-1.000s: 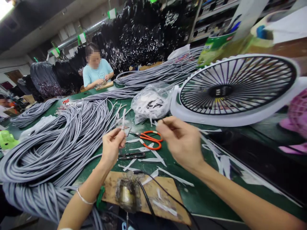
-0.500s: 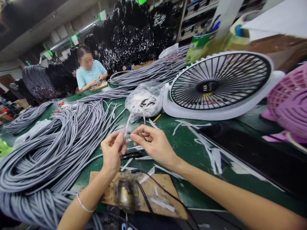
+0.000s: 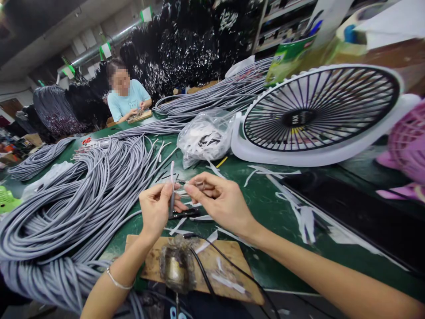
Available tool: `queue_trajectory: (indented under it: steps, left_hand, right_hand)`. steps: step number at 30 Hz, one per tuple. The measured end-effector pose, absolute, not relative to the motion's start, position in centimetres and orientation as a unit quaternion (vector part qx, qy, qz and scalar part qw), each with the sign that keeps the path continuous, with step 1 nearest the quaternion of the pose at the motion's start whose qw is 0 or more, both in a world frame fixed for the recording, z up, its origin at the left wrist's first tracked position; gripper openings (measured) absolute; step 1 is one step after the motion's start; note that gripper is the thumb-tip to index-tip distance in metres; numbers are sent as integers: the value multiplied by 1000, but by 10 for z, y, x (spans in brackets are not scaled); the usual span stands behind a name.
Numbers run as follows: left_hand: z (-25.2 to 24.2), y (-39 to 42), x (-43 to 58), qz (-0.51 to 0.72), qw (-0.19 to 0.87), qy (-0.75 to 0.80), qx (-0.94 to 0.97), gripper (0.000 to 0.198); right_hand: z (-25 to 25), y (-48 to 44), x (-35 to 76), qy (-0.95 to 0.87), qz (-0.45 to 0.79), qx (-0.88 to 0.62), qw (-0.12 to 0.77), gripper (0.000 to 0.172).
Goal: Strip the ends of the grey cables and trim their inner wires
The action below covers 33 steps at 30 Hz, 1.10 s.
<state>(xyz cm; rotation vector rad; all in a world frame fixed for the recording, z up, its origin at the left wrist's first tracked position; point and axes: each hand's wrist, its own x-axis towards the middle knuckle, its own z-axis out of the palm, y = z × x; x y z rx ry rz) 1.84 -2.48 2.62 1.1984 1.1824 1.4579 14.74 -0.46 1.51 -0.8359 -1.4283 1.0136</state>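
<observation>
My left hand (image 3: 156, 208) is closed around the end of a grey cable (image 3: 171, 188), holding it upright over the green table (image 3: 265, 208). My right hand (image 3: 219, 201) is pinched right beside it, fingertips meeting at the cable end, holding something small I cannot make out. Both hands hover above a wooden board (image 3: 215, 266) with a metal solder pot (image 3: 175, 266) and a black cord (image 3: 219, 266). A black hand tool (image 3: 186, 214) lies on the table just under my hands.
A big heap of grey cables (image 3: 76, 199) fills the left. A clear bag of white parts (image 3: 206, 139) and a white fan (image 3: 318, 115) lie behind. White paper strips (image 3: 299, 212) litter the table. Another person (image 3: 128, 99) in a light blue shirt works at the far side.
My right hand came in from the right to meet the left at the cable end. The orange scissors seen a second ago are now hidden behind my hands.
</observation>
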Motion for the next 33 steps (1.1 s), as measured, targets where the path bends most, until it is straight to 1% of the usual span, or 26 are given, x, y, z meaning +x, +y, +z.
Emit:
queue_trajectory:
  steps: [4, 7, 12, 17, 20, 22, 24, 26, 27, 29, 31, 33]
  left_hand:
    - [23, -28, 25, 512, 486, 485, 516, 46]
    - [20, -27, 27, 499, 507, 501, 493, 48]
    - [18, -20, 26, 567, 492, 502, 430, 50]
    - [24, -17, 22, 657, 467, 474, 354, 47]
    - [32, -15, 15, 683, 467, 446, 341, 45]
    - [36, -15, 9, 654, 496, 425, 382, 43]
    - [38, -14, 2, 575, 526, 426, 460, 41]
    - [38, -15, -3, 488, 526, 450, 531, 38]
    - [37, -16, -4, 464, 512, 462, 556, 35]
    - [36, -18, -5, 465, 447, 476, 598, 26]
    - [35, -21, -5, 495, 325, 473, 653, 14]
    - [35, -25, -6, 512, 171, 455, 708, 4]
  right_hand:
    - [18, 5, 152, -594, 456, -369, 551, 30]
    - [19, 5, 154, -585, 444, -362, 573, 23]
    - [18, -3, 153, -583, 378, -335, 637, 10]
    - [15, -5, 148, -578, 351, -334, 657, 9]
    - [14, -3, 149, -570, 351, -344, 658, 10]
    - [16, -1, 152, -558, 345, -352, 667, 10]
    - [18, 1, 156, -556, 329, -355, 675, 10]
    - [20, 2, 160, -575, 304, -354, 672, 9]
    - [21, 2, 162, -589, 289, -355, 666, 9]
    - [23, 0, 165, -620, 251, -359, 651, 9]
    - [24, -4, 166, -648, 201, -367, 636, 9]
    - [25, -6, 168, -667, 134, -382, 626, 9]
